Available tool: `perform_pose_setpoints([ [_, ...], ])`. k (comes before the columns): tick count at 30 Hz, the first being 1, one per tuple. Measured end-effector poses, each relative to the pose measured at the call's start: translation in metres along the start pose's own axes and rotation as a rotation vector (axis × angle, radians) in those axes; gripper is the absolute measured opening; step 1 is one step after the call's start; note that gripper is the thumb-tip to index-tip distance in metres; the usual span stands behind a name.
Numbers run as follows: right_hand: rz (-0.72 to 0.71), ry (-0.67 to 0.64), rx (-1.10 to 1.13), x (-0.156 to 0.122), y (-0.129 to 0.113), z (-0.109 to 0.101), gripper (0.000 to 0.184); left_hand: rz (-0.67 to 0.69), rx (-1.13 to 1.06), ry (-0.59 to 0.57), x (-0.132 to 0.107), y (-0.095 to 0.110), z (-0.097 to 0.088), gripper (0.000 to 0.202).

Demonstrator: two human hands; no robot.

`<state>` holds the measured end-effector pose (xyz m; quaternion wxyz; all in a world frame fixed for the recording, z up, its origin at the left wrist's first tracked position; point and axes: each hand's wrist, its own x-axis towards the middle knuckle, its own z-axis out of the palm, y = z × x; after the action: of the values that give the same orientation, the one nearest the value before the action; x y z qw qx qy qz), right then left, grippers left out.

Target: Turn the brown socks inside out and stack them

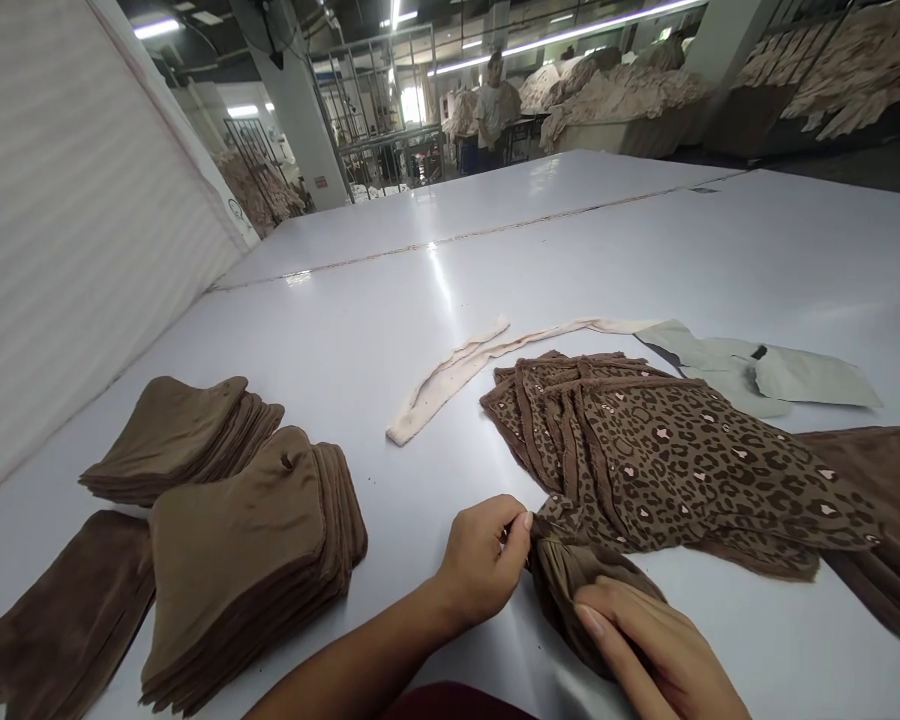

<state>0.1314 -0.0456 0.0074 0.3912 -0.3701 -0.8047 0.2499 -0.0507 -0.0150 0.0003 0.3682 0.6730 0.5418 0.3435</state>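
My left hand (486, 555) pinches the edge of a brown fabric piece (570, 570) between thumb and fingers. Lower right, my right hand (652, 640) grips the same fabric, which is bunched and folded between the two hands; part of it is hidden behind my right fingers. Just beyond lies a fanned pile of leopard-print fabric pieces (675, 450), brown with dark spots and small pink patches. The held piece touches the near corner of that pile.
Two stacks of plain brown cut pieces, a rear stack (172, 430) and a front stack (240, 550), stand left beside darker brown fabric (60, 610). A pale strip (442, 390) and grey-green scraps (817, 375) lie behind the pile. More brown cloth (885, 480) sits right. A person (495, 105) stands beyond the table (330, 330).
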Motion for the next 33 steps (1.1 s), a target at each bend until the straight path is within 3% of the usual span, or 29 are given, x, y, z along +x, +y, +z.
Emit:
perform_pose_setpoints([
  [3,0.199,0.144,-0.111,0.005,0.010,-0.003,0.006,0.037,-0.038,0.013,-0.002,0.003,-0.005,0.027],
  [5,0.271,0.226,-0.192,0.007,0.014,-0.003,0.015,0.049,-0.056,0.029,-0.004,0.003,-0.005,0.026],
  [9,0.216,-0.053,-0.028,0.011,0.014,0.004,0.015,-0.008,0.006,0.011,-0.009,0.006,-0.008,0.024],
  [12,0.147,-0.133,-0.033,0.015,0.010,0.008,0.019,0.074,0.103,0.003,-0.009,0.016,-0.020,0.007],
  [14,0.055,-0.158,-0.091,0.017,0.008,0.007,0.015,0.220,0.135,-0.062,-0.006,0.024,-0.031,0.017],
  [16,-0.046,-0.160,-0.132,0.018,0.008,0.004,0.014,0.312,0.132,-0.222,0.000,0.029,-0.040,0.017],
  [20,-0.138,-0.114,-0.149,0.014,0.010,-0.003,0.023,0.321,-0.074,-0.443,0.010,0.024,-0.041,0.013],
  [23,-0.040,-0.059,-0.075,0.008,0.014,-0.003,0.021,0.230,-0.411,-0.510,0.007,0.016,-0.028,0.020],
  [26,0.106,0.043,0.007,0.003,0.022,0.004,0.014,0.063,-0.671,-0.487,-0.004,0.012,-0.014,0.033],
  [33,0.358,0.078,0.101,-0.003,0.041,0.027,0.023,0.036,-0.652,-0.373,-0.025,0.007,-0.009,0.038],
])
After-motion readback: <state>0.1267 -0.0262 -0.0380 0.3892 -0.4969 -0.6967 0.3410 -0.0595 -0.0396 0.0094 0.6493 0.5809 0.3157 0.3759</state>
